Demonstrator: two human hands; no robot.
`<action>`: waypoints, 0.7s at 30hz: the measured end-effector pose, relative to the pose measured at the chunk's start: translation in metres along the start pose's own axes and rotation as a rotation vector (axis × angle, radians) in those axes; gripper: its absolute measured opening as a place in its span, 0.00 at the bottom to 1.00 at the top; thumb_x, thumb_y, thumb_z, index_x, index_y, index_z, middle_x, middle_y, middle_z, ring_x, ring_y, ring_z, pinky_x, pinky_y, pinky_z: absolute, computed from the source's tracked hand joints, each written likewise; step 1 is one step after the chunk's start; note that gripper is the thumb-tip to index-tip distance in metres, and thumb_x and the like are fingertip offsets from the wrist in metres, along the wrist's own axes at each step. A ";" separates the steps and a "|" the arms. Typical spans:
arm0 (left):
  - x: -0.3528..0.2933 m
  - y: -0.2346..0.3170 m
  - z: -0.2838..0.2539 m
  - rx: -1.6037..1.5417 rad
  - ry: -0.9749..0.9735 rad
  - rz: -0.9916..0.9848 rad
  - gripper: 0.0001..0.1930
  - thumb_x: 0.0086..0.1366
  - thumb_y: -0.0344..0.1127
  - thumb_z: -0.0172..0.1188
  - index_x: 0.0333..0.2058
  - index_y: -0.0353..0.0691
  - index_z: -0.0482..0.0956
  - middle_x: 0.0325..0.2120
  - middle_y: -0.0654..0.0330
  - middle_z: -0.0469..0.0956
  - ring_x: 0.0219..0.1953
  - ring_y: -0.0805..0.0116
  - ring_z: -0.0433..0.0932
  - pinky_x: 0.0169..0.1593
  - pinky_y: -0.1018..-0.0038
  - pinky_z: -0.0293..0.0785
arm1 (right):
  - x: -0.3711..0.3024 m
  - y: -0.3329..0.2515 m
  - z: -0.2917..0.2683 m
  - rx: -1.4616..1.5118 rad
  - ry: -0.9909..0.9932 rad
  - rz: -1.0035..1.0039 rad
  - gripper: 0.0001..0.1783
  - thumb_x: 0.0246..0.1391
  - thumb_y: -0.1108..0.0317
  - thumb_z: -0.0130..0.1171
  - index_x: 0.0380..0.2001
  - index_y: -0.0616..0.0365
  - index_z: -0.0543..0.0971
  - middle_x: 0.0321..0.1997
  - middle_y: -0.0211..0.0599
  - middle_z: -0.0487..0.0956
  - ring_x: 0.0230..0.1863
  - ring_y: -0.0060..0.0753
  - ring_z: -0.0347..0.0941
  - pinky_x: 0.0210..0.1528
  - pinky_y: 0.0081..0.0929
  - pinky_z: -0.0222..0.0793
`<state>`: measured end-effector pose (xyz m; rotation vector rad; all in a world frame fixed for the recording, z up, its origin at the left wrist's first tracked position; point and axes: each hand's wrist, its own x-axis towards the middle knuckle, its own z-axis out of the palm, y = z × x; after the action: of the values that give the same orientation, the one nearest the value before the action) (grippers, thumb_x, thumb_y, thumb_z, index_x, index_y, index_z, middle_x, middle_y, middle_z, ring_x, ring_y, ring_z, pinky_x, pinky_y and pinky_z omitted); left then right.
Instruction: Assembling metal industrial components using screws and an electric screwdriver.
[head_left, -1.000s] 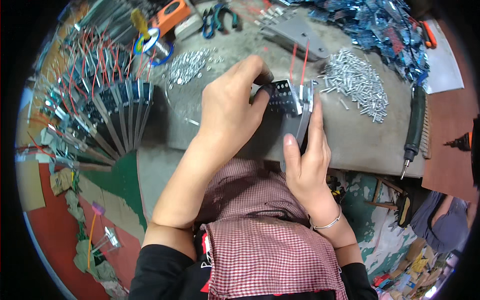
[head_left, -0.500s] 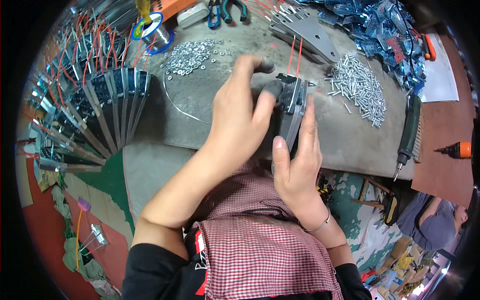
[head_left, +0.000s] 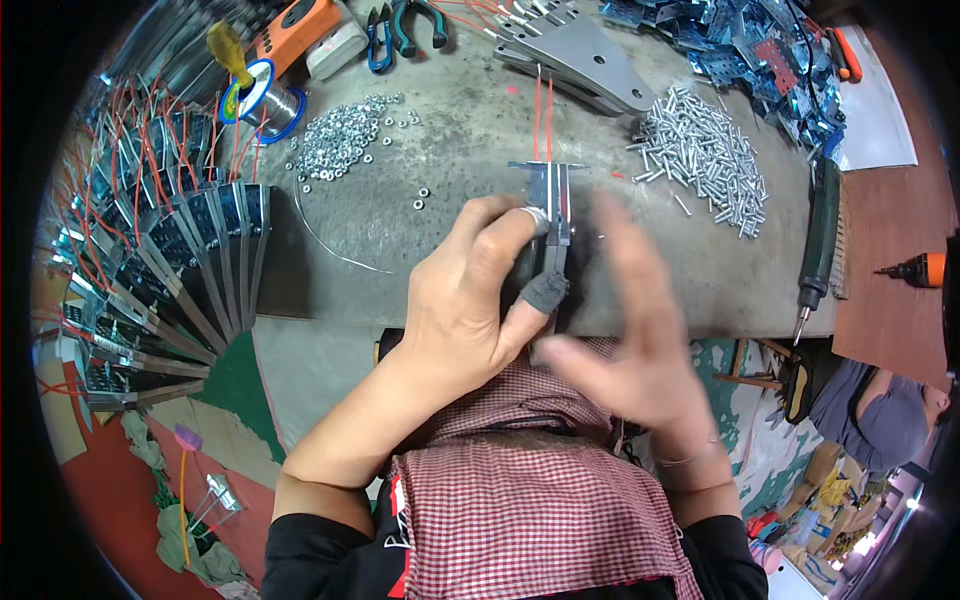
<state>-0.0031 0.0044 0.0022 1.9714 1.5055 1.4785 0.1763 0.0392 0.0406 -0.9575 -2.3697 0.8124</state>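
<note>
My left hand (head_left: 470,285), with dark covers on the thumb and a fingertip, grips a narrow metal assembly (head_left: 557,215) at the table's front edge. The assembly has a flat cross plate at its far end, and two red wires run from there. Its near part is hidden behind my fingers. My right hand (head_left: 640,320) is just to the right, apart from the assembly, smeared by motion, its fingers stretched and the thumb spread. Two loose nuts (head_left: 421,198) lie beyond my left hand. Farther off is a pile of nuts (head_left: 345,135); to the right lies a heap of screws (head_left: 705,160).
At left, similar wired metal assemblies (head_left: 215,250) stand fanned out. A solder spool (head_left: 275,110), pliers (head_left: 415,25) and stacked grey plates (head_left: 590,60) sit at the back. Blue metal pieces (head_left: 730,60) pile at far right, near a dark electric screwdriver (head_left: 822,240). Another person (head_left: 875,415) is at right.
The left fingers, spread beside the assembly before, now close around it. The assembly has turned more upright. My right hand has come away from its side, moving right. The whole view has shifted slightly.
</note>
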 end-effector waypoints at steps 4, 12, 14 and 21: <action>-0.005 -0.005 0.001 0.043 0.021 0.031 0.25 0.53 0.38 0.63 0.48 0.42 0.66 0.39 0.48 0.73 0.32 0.50 0.77 0.34 0.65 0.74 | -0.015 0.073 -0.083 -0.250 0.590 0.470 0.31 0.50 0.66 0.61 0.58 0.59 0.68 0.57 0.48 0.72 0.59 0.45 0.67 0.61 0.35 0.59; -0.007 -0.001 -0.002 0.004 0.025 0.021 0.25 0.52 0.37 0.64 0.48 0.36 0.68 0.39 0.47 0.73 0.32 0.49 0.76 0.36 0.63 0.73 | -0.073 0.209 -0.175 -0.400 0.503 0.630 0.33 0.49 0.64 0.61 0.57 0.67 0.66 0.50 0.52 0.74 0.49 0.43 0.72 0.53 0.30 0.65; -0.002 0.002 -0.010 0.084 0.029 0.005 0.25 0.51 0.36 0.64 0.47 0.35 0.68 0.37 0.47 0.74 0.33 0.49 0.76 0.36 0.63 0.73 | -0.072 0.205 -0.169 0.011 0.683 0.641 0.24 0.51 0.66 0.60 0.50 0.68 0.70 0.42 0.48 0.75 0.42 0.36 0.73 0.46 0.26 0.67; 0.009 -0.005 -0.059 0.739 -0.151 -0.135 0.14 0.46 0.25 0.62 0.35 0.35 0.75 0.31 0.55 0.73 0.33 0.55 0.73 0.37 0.65 0.71 | -0.018 0.079 -0.128 1.644 0.405 0.023 0.24 0.53 0.67 0.58 0.49 0.66 0.62 0.33 0.34 0.63 0.39 0.29 0.63 0.51 0.32 0.62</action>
<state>-0.0546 -0.0069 0.0309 2.2050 2.2737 0.7370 0.3012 0.1167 0.0771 -0.2976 -0.7346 1.7980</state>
